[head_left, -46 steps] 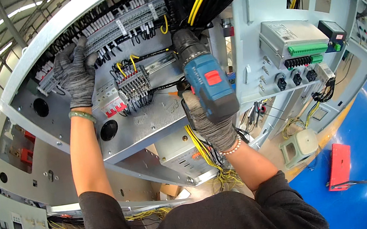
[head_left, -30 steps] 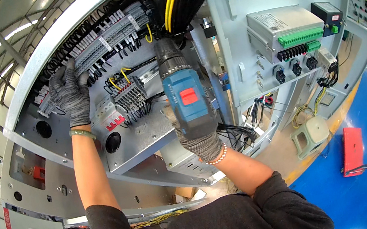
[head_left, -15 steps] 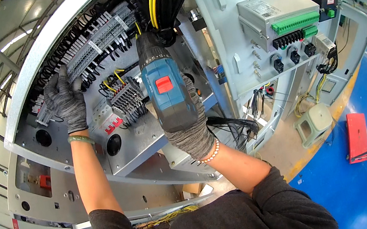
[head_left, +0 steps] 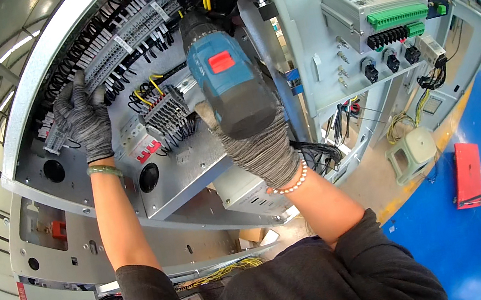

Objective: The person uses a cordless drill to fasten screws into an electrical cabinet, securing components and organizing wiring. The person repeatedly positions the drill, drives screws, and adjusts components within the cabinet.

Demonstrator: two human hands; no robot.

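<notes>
Your drill (head_left: 226,82) sits higher than before, pointing mostly up. Your right hand (head_left: 259,152) grips it; your spread left hand (head_left: 85,120) is nearer the slanted gray strip (head_left: 139,31), upper left.

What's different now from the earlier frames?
The right hand has moved the drill upward and leftward in the picture since the first frame, and more of its dark back end shows. The camera view has shifted too. Nothing was taken or let go: the right hand still grips the drill; the left hand stays by the connector row.
</notes>
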